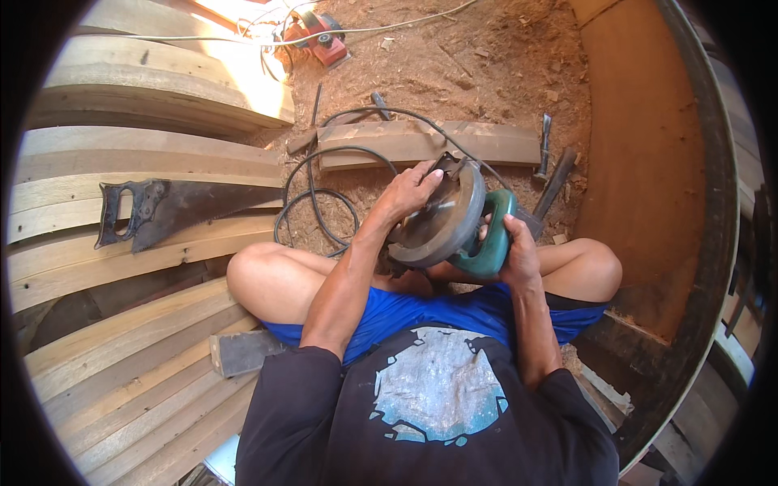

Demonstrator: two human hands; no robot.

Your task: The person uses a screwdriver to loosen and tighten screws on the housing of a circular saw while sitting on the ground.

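Note:
Over my lap I hold a circular saw [454,219] with a green handle and a grey rounded blade guard, tilted on its side. My right hand [521,247] is wrapped round the green handle at the rear. At the saw's far left edge, my left hand [412,193] grips the dark metal plate beside the guard, thumb on top. The blade is mostly hidden by the guard and my left hand. From the saw, a black cable [312,194] loops over the sawdust beyond my knees.
A handsaw [174,211] lies on stacked planks [146,162] at left. Ahead are a short board [429,144], a chisel-like tool [544,146], a dark bar [557,182] and a red power tool [316,39]. A wooden panel [640,146] stands at right.

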